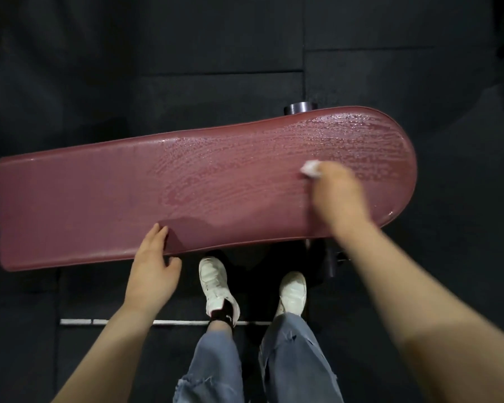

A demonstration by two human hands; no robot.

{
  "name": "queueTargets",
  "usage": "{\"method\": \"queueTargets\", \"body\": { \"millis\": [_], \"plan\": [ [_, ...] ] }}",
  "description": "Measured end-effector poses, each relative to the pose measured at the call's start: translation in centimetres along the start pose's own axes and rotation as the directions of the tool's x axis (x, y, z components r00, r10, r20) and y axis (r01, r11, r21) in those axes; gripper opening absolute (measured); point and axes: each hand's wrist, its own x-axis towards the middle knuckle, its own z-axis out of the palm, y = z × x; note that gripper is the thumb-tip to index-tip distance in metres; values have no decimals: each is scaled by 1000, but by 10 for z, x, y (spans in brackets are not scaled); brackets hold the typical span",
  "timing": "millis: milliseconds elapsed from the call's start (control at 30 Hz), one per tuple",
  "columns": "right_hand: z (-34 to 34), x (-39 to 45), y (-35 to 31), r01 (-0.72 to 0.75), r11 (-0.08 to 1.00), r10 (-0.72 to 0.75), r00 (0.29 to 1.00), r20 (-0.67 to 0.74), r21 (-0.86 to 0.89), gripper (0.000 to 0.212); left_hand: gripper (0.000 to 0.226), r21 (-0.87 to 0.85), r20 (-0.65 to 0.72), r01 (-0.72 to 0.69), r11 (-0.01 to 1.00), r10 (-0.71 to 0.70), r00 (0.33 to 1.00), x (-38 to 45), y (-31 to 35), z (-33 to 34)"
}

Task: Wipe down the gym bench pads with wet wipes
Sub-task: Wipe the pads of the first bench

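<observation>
We press the crumpled white wet wipe (310, 168), bunched under our right hand (336, 193), onto the long maroon vinyl bench pad (99, 205) near its rounded end, while our left hand (154, 263) rests flat-fingered on its near edge for balance.

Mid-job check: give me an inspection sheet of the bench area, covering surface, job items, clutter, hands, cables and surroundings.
Surface: red bench pad, wet streaks across its right part, left part looks dry.
Job's things: white wipe on the pad, under the right hand.
Clutter: nothing seen.
Hands: right hand grips the wipe; left hand rests on the pad's near edge, fingers straight.
Cables: nothing seen.
Surroundings: dark floor mats, white floor line, white shoes, metal post behind the pad.
</observation>
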Motion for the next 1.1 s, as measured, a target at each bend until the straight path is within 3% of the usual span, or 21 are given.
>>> {"method": "queueTargets", "body": {
  "millis": [67, 100, 200, 267, 300, 333, 400, 433, 467, 533, 600, 633, 700, 800, 900, 967, 1000, 1033, 1100],
  "plan": [
    [-41, -13, 67, -368, 927, 375, 910, -179, 71, 28, 64, -29, -17, 23, 999, -24, 1000, 1, 7, 6],
    [-50, -20, 78, -470, 878, 479, 853, -206, 96, 27, 63, -59, -28, 50, 997, -51, 998, 0, 11, 8],
    [-22, -24, 37, -520, 827, 562, 783, -267, 216, 27, 63, -146, -40, 68, 987, -75, 996, -7, 20, 14],
    [16, -17, -33, -353, 903, 400, 899, -181, 245, 31, 63, -172, -43, 58, 983, -67, 997, -12, 22, 15],
    [38, -19, -72, -201, 946, 222, 974, -56, 253, 33, 64, -176, -44, 58, 983, -66, 997, -14, 21, 15],
    [59, -26, -110, -11, 970, -16, 994, 107, 241, 34, 64, -173, -47, 59, 983, -69, 997, -16, 19, 15],
    [80, -44, -160, 316, 922, -379, 850, 365, 221, 33, 64, -162, -55, 65, 985, -75, 996, -18, 14, 13],
    [81, -45, -165, 406, 888, -461, 797, 390, 217, 32, 63, -165, -52, 76, 983, -86, 995, -17, 11, 11],
    [75, -42, -155, 410, 877, -476, 808, 348, 250, 31, 62, -178, -45, 95, 979, -105, 993, -17, 8, 10],
    [53, -40, -106, 265, 927, -328, 916, 231, 264, 32, 61, -205, -26, 130, 970, -139, 990, -21, 6, 8],
    [22, -41, -29, 50, 985, -61, 996, 60, 164, 32, 61, -206, 9, 116, 972, -117, 993, -25, 10, 9],
    [4, -45, 12, -124, 979, 129, 991, -25, 160, 28, 62, -204, 28, 102, 974, -98, 995, -26, 13, 9],
    [-22, -56, 62, -366, 905, 401, 904, -150, 217, 19, 62, -220, 37, 85, 972, -79, 996, -26, 16, 11],
    [-12, -58, 51, -434, 870, 483, 844, -233, 233, 17, 61, -306, 42, 141, 942, -135, 990, -25, 18, 14],
    [28, -50, -18, -284, 930, 334, 917, -216, 233, 22, 60, -375, 50, 195, 906, -190, 980, -23, 16, 13],
    [58, -49, -77, -76, 969, 84, 996, -26, 235, 33, 60, -416, 46, 209, 885, -210, 977, -21, 13, 12],
    [72, -51, -107, 71, 969, -99, 989, 110, 237, 37, 60, -431, 41, 213, 877, -216, 975, -19, 12, 12],
    [83, -57, -132, 214, 945, -276, 927, 253, 247, 36, 60, -437, 35, 213, 874, -220, 975, -18, 9, 11],
    [91, -67, -160, 464, 853, -521, 726, 449, 239, 30, 60, -427, 31, 212, 879, -221, 975, -17, 5, 10]
  ]
}}
